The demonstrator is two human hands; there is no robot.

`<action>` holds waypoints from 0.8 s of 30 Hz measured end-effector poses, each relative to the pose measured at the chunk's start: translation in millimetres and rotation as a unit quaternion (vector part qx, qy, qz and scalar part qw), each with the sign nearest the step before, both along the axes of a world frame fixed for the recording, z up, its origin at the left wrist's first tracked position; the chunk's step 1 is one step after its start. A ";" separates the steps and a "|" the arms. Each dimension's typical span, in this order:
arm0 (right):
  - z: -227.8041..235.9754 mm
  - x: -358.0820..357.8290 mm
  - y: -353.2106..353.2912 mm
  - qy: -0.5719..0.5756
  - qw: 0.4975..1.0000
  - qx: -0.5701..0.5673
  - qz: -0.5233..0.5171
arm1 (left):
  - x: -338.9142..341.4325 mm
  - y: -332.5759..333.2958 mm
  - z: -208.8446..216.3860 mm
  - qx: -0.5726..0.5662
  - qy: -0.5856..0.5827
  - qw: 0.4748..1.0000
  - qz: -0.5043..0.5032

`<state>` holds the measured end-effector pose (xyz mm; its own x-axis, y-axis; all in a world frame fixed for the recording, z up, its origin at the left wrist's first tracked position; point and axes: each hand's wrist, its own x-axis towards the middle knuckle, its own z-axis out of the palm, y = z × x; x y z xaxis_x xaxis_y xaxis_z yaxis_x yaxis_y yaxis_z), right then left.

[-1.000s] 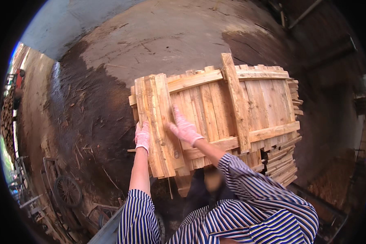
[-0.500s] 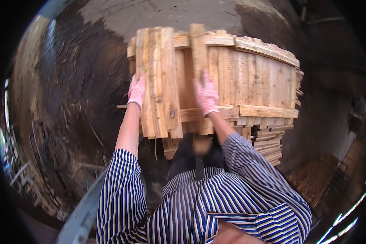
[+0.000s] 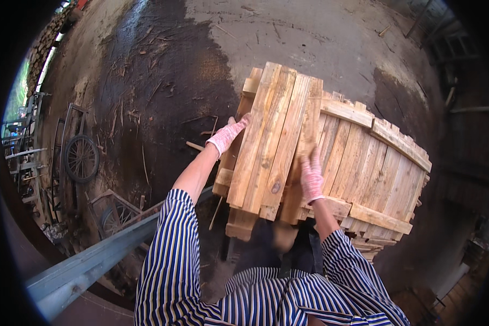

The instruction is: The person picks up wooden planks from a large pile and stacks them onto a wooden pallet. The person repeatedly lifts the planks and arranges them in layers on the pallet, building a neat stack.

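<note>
Several pale wooden planks (image 3: 274, 141) lie side by side, lengthwise away from me, across the top of a larger wood stack. My left hand (image 3: 231, 135), in a pink-and-white glove, holds the group's left edge; its fingertips are partly hidden. Against the right edge, my right hand (image 3: 311, 175), gloved alike, holds the outermost plank (image 3: 308, 133), its visible fingers pointing away from me. The planks sit pressed between both hands. Under and beyond them, the stack's top layer of boards (image 3: 364, 155) runs off to the right.
Crosswise wooden strips (image 3: 380, 217) lie along the stack's near and far edges. A blue-grey metal beam (image 3: 100, 258) slants up from the lower left. A spoked wheel (image 3: 82, 158) stands at the left. Wood scraps litter the dark, damp floor (image 3: 157, 70).
My right hand has brought a separate plank leftward against the group, closing the gap. The view has turned, so the stack now appears lower and farther right.
</note>
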<state>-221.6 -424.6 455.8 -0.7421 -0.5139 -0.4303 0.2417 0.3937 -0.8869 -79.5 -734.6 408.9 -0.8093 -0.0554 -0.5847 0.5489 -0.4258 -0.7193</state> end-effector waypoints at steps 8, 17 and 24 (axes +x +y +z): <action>-13.5 6.7 -46.6 0.086 0.996 0.025 0.006 | -44.3 13.9 53.7 -0.682 -0.166 0.470 -0.535; -1.8 9.0 -38.8 0.034 0.995 0.078 0.060 | -40.0 23.8 49.9 -0.642 -0.173 0.499 -0.556; 44.1 4.2 4.4 0.088 0.988 0.107 0.062 | -59.1 79.0 113.6 -0.760 -0.213 0.185 -0.586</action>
<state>-217.4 -420.2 499.9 -0.7521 -0.5176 -0.4080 0.0280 0.5934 -0.8045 -138.6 -655.6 522.5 -0.6854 -0.3497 -0.6387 -0.6909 0.0352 0.7221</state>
